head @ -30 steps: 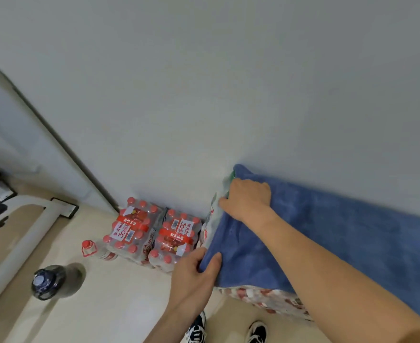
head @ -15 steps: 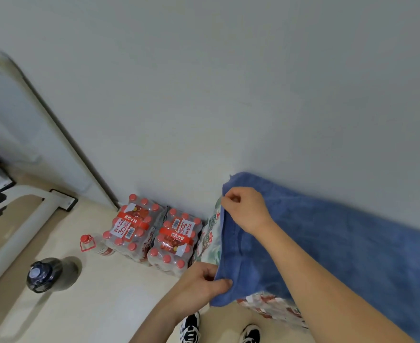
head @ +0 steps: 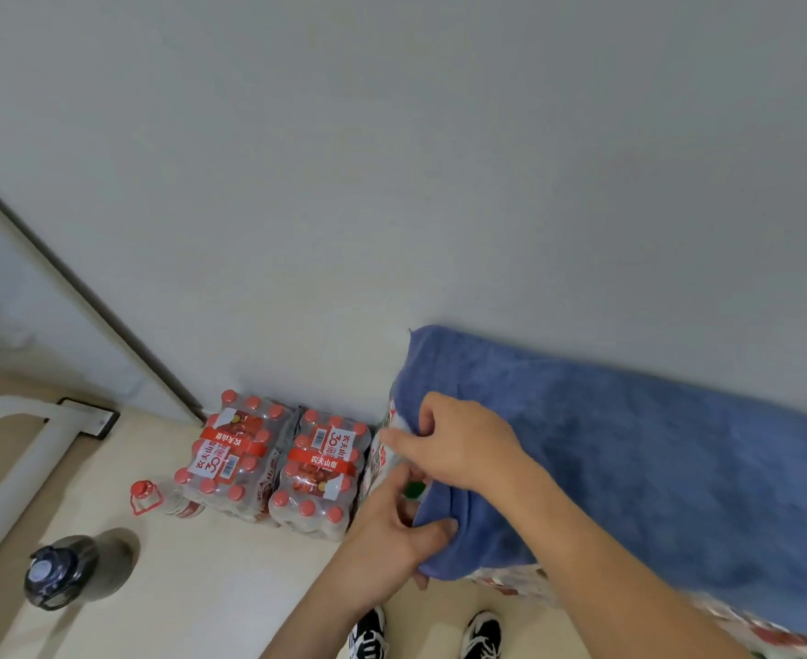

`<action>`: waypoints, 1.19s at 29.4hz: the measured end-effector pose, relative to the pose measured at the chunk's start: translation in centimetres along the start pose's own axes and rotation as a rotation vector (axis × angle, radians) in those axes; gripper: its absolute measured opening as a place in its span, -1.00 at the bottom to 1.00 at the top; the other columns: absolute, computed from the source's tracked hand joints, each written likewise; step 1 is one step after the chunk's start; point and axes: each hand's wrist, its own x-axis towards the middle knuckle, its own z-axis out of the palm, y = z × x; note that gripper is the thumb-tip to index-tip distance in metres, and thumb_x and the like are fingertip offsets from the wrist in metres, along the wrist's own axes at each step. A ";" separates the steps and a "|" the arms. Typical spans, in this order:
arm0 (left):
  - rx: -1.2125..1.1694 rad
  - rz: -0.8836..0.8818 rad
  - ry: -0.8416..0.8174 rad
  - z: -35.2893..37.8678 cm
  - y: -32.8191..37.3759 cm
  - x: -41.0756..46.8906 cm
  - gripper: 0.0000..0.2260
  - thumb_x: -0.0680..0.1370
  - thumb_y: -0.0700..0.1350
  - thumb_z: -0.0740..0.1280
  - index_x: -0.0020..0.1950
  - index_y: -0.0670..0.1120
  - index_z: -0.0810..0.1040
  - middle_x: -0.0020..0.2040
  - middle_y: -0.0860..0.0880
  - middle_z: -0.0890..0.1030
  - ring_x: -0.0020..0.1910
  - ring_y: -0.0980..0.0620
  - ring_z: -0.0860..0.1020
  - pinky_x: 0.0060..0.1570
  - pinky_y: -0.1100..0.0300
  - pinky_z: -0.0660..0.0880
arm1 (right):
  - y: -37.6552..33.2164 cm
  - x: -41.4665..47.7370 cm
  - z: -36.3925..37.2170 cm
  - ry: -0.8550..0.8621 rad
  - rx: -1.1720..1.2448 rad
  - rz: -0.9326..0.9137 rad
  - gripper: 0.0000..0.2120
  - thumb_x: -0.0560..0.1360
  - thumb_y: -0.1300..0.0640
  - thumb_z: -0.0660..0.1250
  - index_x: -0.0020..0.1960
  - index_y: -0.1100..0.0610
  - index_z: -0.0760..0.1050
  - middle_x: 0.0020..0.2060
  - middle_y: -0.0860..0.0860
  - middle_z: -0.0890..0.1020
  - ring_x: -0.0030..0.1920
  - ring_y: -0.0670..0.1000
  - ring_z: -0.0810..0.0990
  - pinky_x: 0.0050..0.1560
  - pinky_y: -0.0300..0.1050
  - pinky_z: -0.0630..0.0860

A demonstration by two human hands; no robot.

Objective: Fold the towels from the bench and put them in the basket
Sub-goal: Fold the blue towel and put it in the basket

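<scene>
Far to the left of the blue towel (head: 629,468), a white frame (head: 21,454) stands on the floor (head: 192,587). A dark bottle (head: 57,570) stands upright, also well left of the towel and nearer the person. Closer to the towel, a small bottle (head: 149,498) with a red cap lies on its side, just beside two shrink-wrapped packs of bottles (head: 235,459). The packs sit at the foot of the wall (head: 392,159), just left of the towel's left end.

The left hand (head: 387,535) is at the towel's near left corner. Its fingers (head: 404,492) and thumb pinch that corner, with the thumb on top of the cloth. The right hand (head: 463,444) sits on the towel's left edge, just beyond the left hand. Its fingers (head: 427,416) are curled and grasp the edge of the cloth, with the forefinger stretched out to the left.

The towel lies spread along the table (head: 382,468), its far edge against the wall and its near left corner draped over the table's edge. The table shows only as a red and green printed cover under the towel's left and near edges. Below the towel's near left corner, a pair of black and white shoes (head: 368,639) stands on the floor.
</scene>
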 end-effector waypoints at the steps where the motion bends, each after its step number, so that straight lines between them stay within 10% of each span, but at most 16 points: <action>1: -0.013 0.016 -0.019 0.0 0.4 0.1 -0.80 0.48 -0.34 0.35 0.05 -0.14 0.49 -0.38 -0.19 0.53 -0.46 -0.01 0.49 -0.46 0.22 0.42 | 0.4 -0.9 0.2 -0.058 0.086 0.013 -0.56 0.39 -0.40 0.21 -0.15 -0.01 0.36 -0.25 -0.09 0.56 -0.20 -0.04 0.54 -0.23 -0.13 0.43; 6: 0.094 -0.055 -0.201 -1.5 2.3 0.3 -0.93 0.50 -0.18 0.35 -0.09 -0.09 0.63 -0.19 -0.11 0.68 -0.24 0.04 0.62 -0.29 0.31 0.43 | 1.6 -2.2 3.2 -0.040 0.861 0.097 -0.79 0.48 0.14 0.31 -0.22 0.29 0.48 -0.40 0.05 0.51 -0.35 -0.03 0.47 -0.31 -0.11 0.44; 11: 0.105 -0.139 0.328 -3.6 2.9 4.2 -0.80 0.62 -0.07 0.19 0.04 -0.14 0.55 -0.16 -0.14 0.63 -0.33 0.00 0.50 -0.38 0.21 0.41 | 2.4 -2.6 4.1 0.178 0.949 0.044 -0.82 0.55 0.23 0.24 -0.17 0.29 0.51 -0.36 0.00 0.48 -0.28 -0.09 0.43 -0.23 -0.21 0.37; 15: 0.015 -0.114 0.366 -2.2 3.7 8.7 -0.74 0.59 0.01 0.25 0.27 0.02 0.38 0.04 -0.08 0.60 -0.13 -0.01 0.61 -0.16 0.08 0.57 | 2.1 -4.0 3.8 0.204 1.027 -0.027 -0.84 0.59 0.17 0.24 -0.04 -0.02 0.58 -0.35 -0.23 0.57 -0.27 -0.25 0.50 -0.17 -0.38 0.44; 21: 0.102 0.092 0.510 0.7 7.5 12.9 -0.60 0.44 -0.34 0.21 0.19 -0.01 0.56 -0.03 -0.08 0.63 -0.18 0.06 0.55 -0.12 0.23 0.52 | 4.6 -7.0 2.1 0.247 1.105 -0.078 -0.85 0.48 0.27 0.34 0.02 0.13 0.59 -0.19 0.09 0.65 -0.21 -0.13 0.54 -0.19 -0.27 0.49; 25: 0.374 0.350 0.479 10.1 11.8 14.7 -0.56 0.46 -0.32 0.21 0.28 -0.01 0.53 -0.14 0.18 0.53 -0.24 0.25 0.51 -0.09 0.38 0.46 | 14.3 -12.3 -0.6 0.201 1.131 -0.040 -0.72 0.26 0.31 0.22 -0.12 0.09 0.58 -0.28 -0.02 0.57 -0.25 -0.07 0.50 -0.26 -0.16 0.40; 28: 0.592 0.430 0.252 23.0 11.4 16.0 -0.52 0.47 -0.31 0.22 0.39 -0.08 0.43 0.14 -0.01 0.52 -0.01 0.17 0.45 0.12 0.35 0.34 | 25.4 -18.1 -0.9 0.369 1.351 0.135 -0.74 0.20 0.30 0.18 -0.22 0.16 0.58 -0.32 0.05 0.58 -0.27 -0.02 0.50 -0.30 -0.17 0.41; 35: 0.976 0.500 -0.074 42.7 9.8 19.5 -0.54 0.46 -0.21 0.29 0.37 -0.12 0.38 0.25 -0.10 0.39 0.23 -0.10 0.43 0.06 0.32 0.28 | 38.6 -23.0 0.6 0.733 1.817 0.392 -0.73 0.45 0.45 0.16 -0.20 0.21 0.59 -0.23 0.12 0.66 -0.21 0.03 0.62 -0.23 -0.08 0.48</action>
